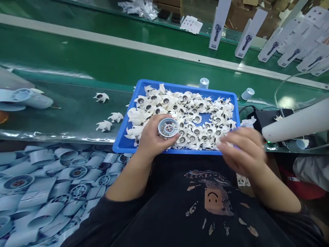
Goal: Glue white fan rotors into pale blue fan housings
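My left hand (150, 137) is wrapped round a light-blue fan housing (169, 128), a short tube with spokes and a small round centre part facing up. It is held over the front left of a blue tray (122, 145). Many white fan impellers (138, 116) with dark hubs fill that tray, and a bare patch of its floor shows right of the middle. By the tray's front right corner is my right hand (245, 151), its fingers bent but smeared by motion. Whether it holds anything is unclear.
Loose impellers (104, 126) lie left of the tray. Light-blue housings (61, 188) are heaped at lower left; two more (204, 83) stand or lie behind the tray. White boxes (218, 29) line the back right. A pale cylinder (298, 120) and a black device (250, 120) sit at right.
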Demonstrator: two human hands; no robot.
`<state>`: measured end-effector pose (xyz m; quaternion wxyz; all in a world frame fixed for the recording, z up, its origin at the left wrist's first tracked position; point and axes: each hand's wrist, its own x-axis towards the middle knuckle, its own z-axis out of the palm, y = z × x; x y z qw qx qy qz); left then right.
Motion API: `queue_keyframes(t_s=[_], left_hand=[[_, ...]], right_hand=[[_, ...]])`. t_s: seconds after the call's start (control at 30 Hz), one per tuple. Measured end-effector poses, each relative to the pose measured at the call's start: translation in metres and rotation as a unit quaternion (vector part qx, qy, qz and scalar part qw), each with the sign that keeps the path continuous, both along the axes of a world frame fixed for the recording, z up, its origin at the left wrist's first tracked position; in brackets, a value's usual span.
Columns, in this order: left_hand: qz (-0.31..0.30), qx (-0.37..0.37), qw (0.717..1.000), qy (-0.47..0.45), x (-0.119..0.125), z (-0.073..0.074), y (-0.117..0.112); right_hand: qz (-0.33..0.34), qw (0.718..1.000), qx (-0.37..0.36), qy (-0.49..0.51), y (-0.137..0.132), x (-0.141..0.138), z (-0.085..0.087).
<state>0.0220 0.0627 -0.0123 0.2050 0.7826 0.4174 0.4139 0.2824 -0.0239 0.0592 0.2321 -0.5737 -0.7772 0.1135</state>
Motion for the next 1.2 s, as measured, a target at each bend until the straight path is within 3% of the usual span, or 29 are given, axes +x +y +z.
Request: queue_keyframes(t_s=[0.1,0.17,0.33,0.43,0.6,0.83,1.07,1.2], left_hand=[[-0.006,0.0,1.0,0.005,0.0,0.003,-0.001],[-0.007,-0.004,1.0,0.002,-0.001,0.003,-0.003],[-0.035,-0.032,0.999,0.004,-0.002,0.006,-0.006],[-0.05,-0.057,0.997,0.008,0.0,0.008,-0.005],[-0.066,-0.082,0.994,0.011,-0.001,0.008,-0.004],[-0.074,-0.094,0.993,0.005,-0.004,0.007,-0.006],[-0.107,-0.095,0.99,-0.015,-0.005,0.006,-0.006],[-0.107,-0.048,0.99,-0.072,-0.007,-0.001,-0.008]], right_hand=[[-0.025,0.982,-0.119,-0.143,0.041,-0.025,-0.024],[-0.015,0.965,-0.183,-0.187,0.054,-0.035,-0.032],[0.076,0.936,-0.259,-0.224,0.045,-0.041,-0.02],[0.055,0.933,-0.271,-0.229,0.05,-0.045,-0.017],[-0.018,0.931,-0.291,-0.221,0.07,-0.048,-0.03],[-0.069,0.922,-0.317,-0.212,0.066,-0.054,-0.034],[-0.08,0.936,-0.312,-0.141,0.07,-0.053,-0.047],[-0.098,0.96,-0.245,-0.093,0.064,-0.052,-0.046]])
